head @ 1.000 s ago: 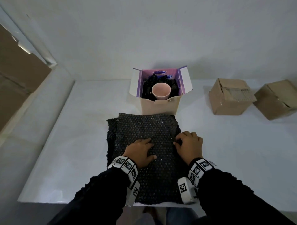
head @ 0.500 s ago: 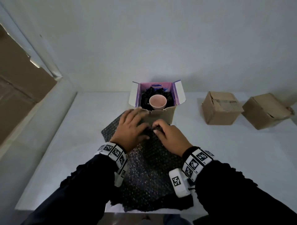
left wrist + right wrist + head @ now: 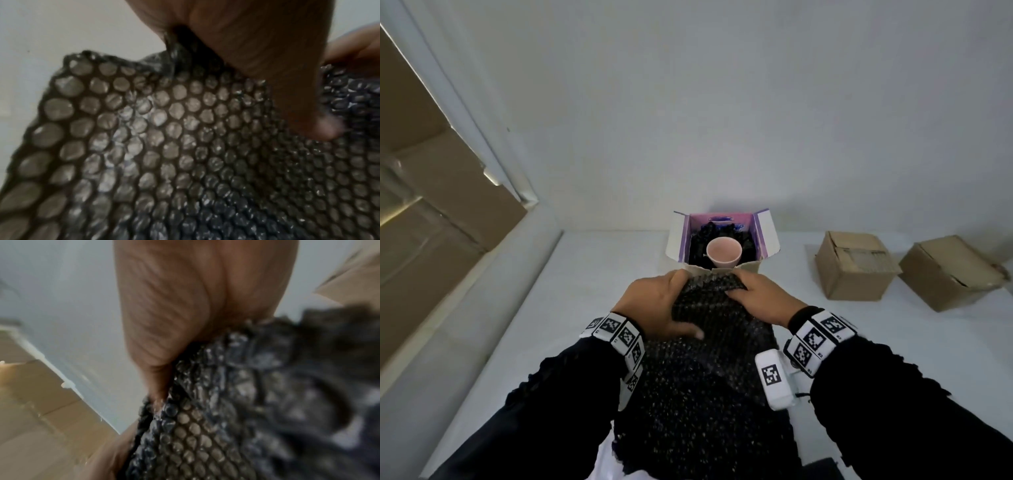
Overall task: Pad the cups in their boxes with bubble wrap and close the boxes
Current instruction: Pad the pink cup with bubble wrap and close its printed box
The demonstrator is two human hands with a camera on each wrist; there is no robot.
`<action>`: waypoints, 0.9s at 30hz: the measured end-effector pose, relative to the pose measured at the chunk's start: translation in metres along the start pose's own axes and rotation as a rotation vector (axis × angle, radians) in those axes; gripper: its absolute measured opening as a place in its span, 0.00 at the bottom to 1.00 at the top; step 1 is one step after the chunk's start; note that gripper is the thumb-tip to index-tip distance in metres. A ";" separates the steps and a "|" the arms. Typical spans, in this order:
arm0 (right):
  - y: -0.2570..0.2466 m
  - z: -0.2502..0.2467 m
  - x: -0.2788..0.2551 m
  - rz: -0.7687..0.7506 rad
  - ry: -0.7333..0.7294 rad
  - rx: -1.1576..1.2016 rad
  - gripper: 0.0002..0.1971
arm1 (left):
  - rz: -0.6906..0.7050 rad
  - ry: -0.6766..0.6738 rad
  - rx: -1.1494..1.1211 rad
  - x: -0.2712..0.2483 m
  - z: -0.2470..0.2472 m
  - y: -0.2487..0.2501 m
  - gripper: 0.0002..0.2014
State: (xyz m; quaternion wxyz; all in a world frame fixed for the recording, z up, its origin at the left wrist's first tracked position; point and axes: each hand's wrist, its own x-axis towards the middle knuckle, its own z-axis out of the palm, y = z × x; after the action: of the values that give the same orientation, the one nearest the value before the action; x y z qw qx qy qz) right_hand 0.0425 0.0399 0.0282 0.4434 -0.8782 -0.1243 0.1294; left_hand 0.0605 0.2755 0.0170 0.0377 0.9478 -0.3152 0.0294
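Note:
A sheet of black bubble wrap (image 3: 709,359) hangs lifted off the table, held at its far edge by both hands. My left hand (image 3: 657,305) grips its left corner, with the thumb lying on the sheet. My right hand (image 3: 760,298) grips the right corner. The left wrist view shows the thumb pressed on the bubble wrap (image 3: 164,154); the right wrist view shows the palm clamping the bubble wrap (image 3: 236,410). Just beyond the hands stands an open box (image 3: 767,233) with a purple lining. In it a pink cup (image 3: 723,251) sits upright in dark wrap.
Two brown cardboard boxes stand at the right of the white table: one box (image 3: 854,270) with its flaps folded shut and another box (image 3: 948,274) beyond it. A wall rises behind the open box. A brown panel (image 3: 431,192) runs along the left.
Both hands went from pressing flat on the sheet to its far edge, took hold of it and lifted it off the table. The head view tilted upward.

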 end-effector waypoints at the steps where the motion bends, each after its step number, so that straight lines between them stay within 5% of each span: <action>1: -0.004 -0.004 0.001 -0.047 -0.022 -0.017 0.17 | 0.007 -0.064 0.071 0.002 -0.004 0.000 0.39; 4: -0.005 -0.010 0.006 -0.036 -0.164 -0.414 0.22 | 0.038 -0.150 0.221 0.012 -0.013 0.004 0.17; 7: 0.003 -0.016 0.013 0.016 -0.109 -0.792 0.18 | 0.078 -0.081 0.160 0.020 -0.018 0.005 0.13; 11: 0.004 -0.036 0.011 0.018 -0.148 -0.602 0.16 | 0.026 -0.086 0.124 0.027 -0.022 0.006 0.15; 18: 0.004 -0.051 0.022 0.110 -0.155 -0.568 0.19 | -0.028 -0.072 0.001 0.035 -0.015 -0.001 0.38; 21: 0.001 -0.058 0.030 0.073 -0.164 -0.694 0.29 | -0.065 -0.074 0.139 0.046 -0.023 -0.001 0.25; 24: -0.006 -0.063 0.044 -0.001 -0.056 -0.967 0.10 | -0.060 0.054 0.057 0.058 -0.025 -0.006 0.13; 27: -0.006 -0.079 0.061 -0.005 -0.007 -0.750 0.10 | -0.123 0.083 -0.157 0.065 -0.026 -0.012 0.16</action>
State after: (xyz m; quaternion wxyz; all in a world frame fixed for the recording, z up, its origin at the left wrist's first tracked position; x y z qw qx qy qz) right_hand 0.1258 0.0048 0.0706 0.0910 -0.9788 -0.1667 0.0768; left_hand 0.1194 0.2488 0.0470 0.1267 0.9575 -0.2558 0.0415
